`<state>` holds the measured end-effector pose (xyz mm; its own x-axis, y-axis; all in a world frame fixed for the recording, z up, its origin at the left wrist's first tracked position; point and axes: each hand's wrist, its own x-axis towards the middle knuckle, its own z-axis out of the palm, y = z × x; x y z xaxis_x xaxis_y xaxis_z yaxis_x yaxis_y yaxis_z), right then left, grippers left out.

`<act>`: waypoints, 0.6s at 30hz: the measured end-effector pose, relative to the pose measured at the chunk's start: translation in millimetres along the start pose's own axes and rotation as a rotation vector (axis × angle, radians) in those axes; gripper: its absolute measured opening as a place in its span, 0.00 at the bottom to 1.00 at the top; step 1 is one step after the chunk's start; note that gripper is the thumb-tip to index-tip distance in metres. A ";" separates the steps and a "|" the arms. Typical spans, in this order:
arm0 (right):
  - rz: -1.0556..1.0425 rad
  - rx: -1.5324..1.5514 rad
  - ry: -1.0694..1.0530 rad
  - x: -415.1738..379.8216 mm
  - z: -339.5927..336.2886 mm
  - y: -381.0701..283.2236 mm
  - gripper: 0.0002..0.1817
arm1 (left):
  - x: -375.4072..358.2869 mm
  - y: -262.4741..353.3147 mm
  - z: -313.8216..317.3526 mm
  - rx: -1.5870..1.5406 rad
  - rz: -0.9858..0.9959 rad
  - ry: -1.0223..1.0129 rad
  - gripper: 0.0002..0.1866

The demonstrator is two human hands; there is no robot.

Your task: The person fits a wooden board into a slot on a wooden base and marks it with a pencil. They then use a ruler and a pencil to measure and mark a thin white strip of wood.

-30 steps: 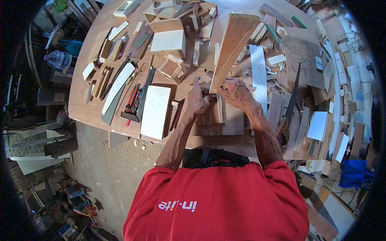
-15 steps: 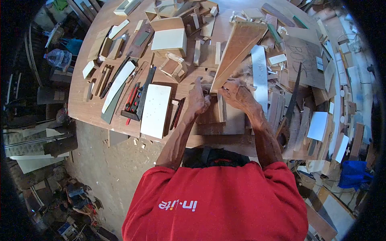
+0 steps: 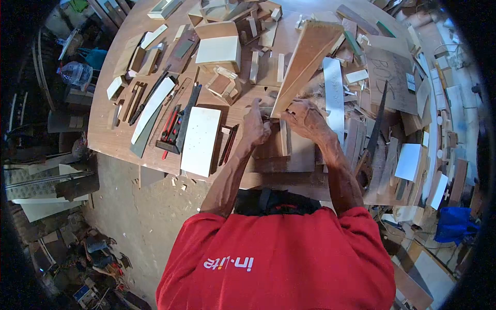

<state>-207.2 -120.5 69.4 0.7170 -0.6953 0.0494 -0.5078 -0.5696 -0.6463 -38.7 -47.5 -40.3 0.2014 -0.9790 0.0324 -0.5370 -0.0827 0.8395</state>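
Observation:
A long wooden board [image 3: 308, 64] rises on a slant from between my hands. My right hand [image 3: 306, 120] is closed around its lower end. Just left of that end is my left hand [image 3: 256, 126], its index finger pointing up along the edge and the other fingers curled. Something dark and small shows between the left hand and the board, but I cannot make out what it is. Under the hands lies a flat wooden piece [image 3: 268, 149] with a pale strip [image 3: 285, 138] along its side.
Left of my hands lie a white-topped panel [image 3: 200, 142], red-handled tools [image 3: 169, 129] and a small wooden frame [image 3: 223, 86]. A wooden box [image 3: 218, 49] stands farther back. On the right are a handsaw [image 3: 377, 124], a white strip [image 3: 334, 98] and marked cardboard [image 3: 390, 77].
The upper end of the board has shifted very slightly. Both hands stay in nearly the same place and keep their hold.

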 end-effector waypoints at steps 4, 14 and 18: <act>-0.073 0.005 0.075 1.0 2.6 3.4 0.09 | 0.9 -5.5 1.8 -0.025 0.000 0.006 0.34; -0.069 -0.066 0.012 0.7 -0.5 -1.3 0.10 | 0.6 -7.3 3.0 -0.073 -0.032 0.016 0.36; -0.114 -0.078 0.048 1.4 8.3 9.4 0.11 | -0.2 2.5 -2.3 -0.037 -0.076 0.000 0.35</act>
<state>-207.0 -123.2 57.0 0.7492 -0.6436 0.1564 -0.4616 -0.6768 -0.5735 -38.2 -47.1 -36.9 0.2409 -0.9700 -0.0319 -0.4899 -0.1499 0.8588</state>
